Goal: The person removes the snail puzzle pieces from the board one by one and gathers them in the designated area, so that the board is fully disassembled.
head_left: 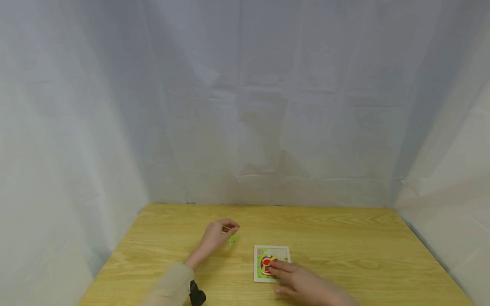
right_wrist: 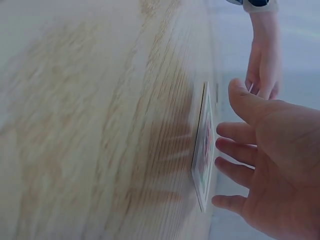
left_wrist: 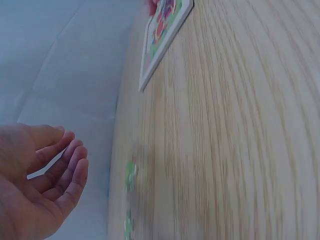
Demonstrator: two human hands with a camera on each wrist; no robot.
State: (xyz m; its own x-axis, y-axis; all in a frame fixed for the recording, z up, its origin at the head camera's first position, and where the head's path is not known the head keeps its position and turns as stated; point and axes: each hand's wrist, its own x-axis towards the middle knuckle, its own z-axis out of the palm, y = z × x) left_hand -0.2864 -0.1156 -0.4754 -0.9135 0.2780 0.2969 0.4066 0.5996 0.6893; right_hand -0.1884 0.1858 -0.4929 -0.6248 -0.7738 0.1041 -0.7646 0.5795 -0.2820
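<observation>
A square wooden puzzle board (head_left: 255, 264) with a pale frame and a bright red, blue and green picture lies flat on the table. Over its lower right part stretches my right hand (head_left: 302, 282), fingers extended; in the right wrist view those fingers (right_wrist: 235, 170) hover just off the board (right_wrist: 200, 182). My left hand (head_left: 218, 234) is above the table, left of the board, with fingers loosely bent and nothing visible in them. Beneath it lie small green puzzle pieces (head_left: 233, 239); the left wrist view shows two, blurred, one piece (left_wrist: 130, 175) farther from the camera's lower edge.
The wood-grain table (head_left: 344, 238) stretches to both sides of the board. White sheeting (head_left: 268, 127) hangs behind the table and along its left and right sides. A black device (head_left: 197, 294) sits at the left wrist by a beige sleeve (head_left: 171, 282).
</observation>
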